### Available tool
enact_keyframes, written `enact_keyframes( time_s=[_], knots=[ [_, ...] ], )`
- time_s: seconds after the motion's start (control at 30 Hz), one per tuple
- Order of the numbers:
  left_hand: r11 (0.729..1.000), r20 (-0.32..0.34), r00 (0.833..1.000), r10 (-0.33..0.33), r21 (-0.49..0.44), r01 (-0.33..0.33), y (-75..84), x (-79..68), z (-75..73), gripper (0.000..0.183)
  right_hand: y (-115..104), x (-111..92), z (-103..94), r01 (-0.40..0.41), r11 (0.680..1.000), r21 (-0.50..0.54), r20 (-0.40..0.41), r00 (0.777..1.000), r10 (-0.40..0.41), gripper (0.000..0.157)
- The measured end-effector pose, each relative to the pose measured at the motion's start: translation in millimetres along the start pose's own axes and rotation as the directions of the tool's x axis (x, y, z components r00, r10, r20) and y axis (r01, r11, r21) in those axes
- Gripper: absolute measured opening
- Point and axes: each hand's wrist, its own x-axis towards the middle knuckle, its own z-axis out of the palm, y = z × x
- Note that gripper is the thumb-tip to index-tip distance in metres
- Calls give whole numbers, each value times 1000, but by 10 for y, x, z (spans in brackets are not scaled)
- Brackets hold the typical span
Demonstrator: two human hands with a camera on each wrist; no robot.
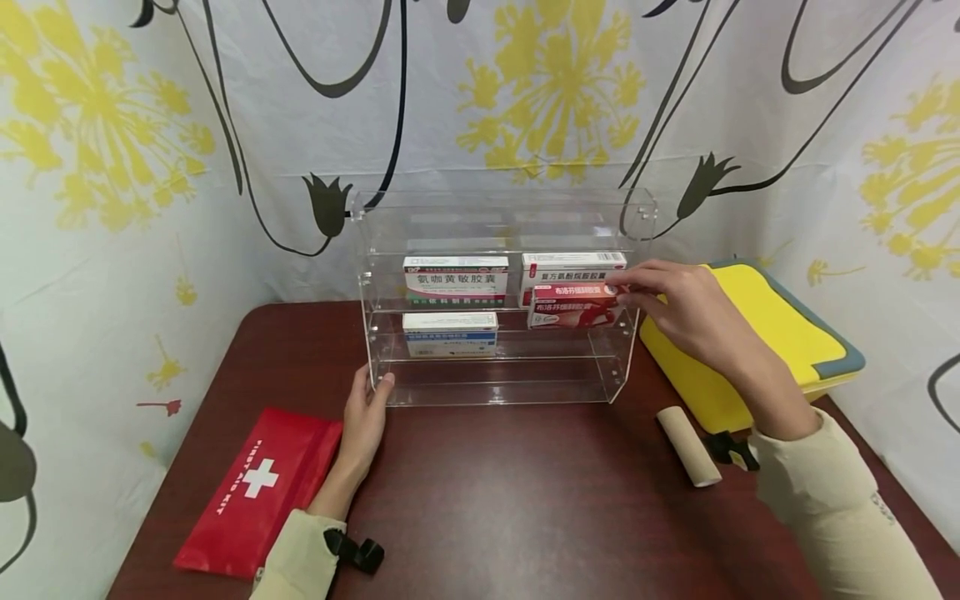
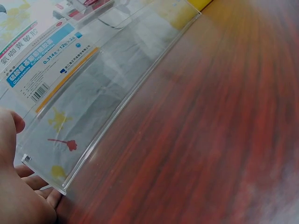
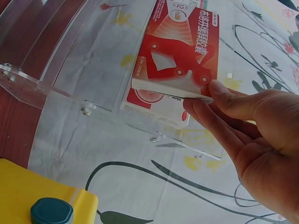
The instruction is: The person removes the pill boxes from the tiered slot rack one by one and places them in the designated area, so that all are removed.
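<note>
A clear acrylic display rack [image 1: 495,394] with stepped shelves stands on the dark wooden table. My left hand [image 1: 365,427] grips its lower left side panel, thumb in front and fingers behind. At the rack's right side my right hand [image 1: 693,312] pinches a red medicine box [image 1: 573,307] by its right end, thumb against fingers. That box overlaps a white medicine box [image 1: 573,263] behind it on an upper shelf. Left of these sits a white, red and green medicine box [image 1: 456,283]. One shelf lower is a blue-and-white medicine box [image 2: 51,60].
A red first aid pouch [image 1: 258,492] lies to the left of my left forearm. On the right are a yellow case [image 1: 772,325] with grey-blue edging and a cardboard tube [image 1: 688,446]. A flower-patterned cloth [image 1: 420,108] hangs behind the table.
</note>
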Motion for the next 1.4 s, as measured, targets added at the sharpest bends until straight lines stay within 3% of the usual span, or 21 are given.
enact_keyframes(
  time_s=[0.33, 0.63, 0.9, 1.2, 1.4],
  knots=[
    [1000, 2, 1000, 10, 6, -10, -1, 2, -4, 46, -24, -56, -62, 21, 1000, -5, -41, 999, -21, 38],
    [1000, 10, 1000, 16, 0, -16, -10, 2, -10, 46, -70, -288, -53, 61, 998, 22, -24, 998, -60, 42],
    [1000, 17, 1000, 12, 0, -12, -20, 5, -14, 47, -47, -607, 140, 94, 987, 127, 88, 990, -106, 39],
    [1000, 11, 1000, 13, 6, -13, -19, 0, -16, 47, 55, -945, 501, 20, 953, 301, 252, 963, -100, 25],
    [1000, 14, 1000, 19, -1, -19, -20, 2, -11, 47, 110, -1078, 698, -18, 951, 308, 320, 944, -86, 20]
  ],
)
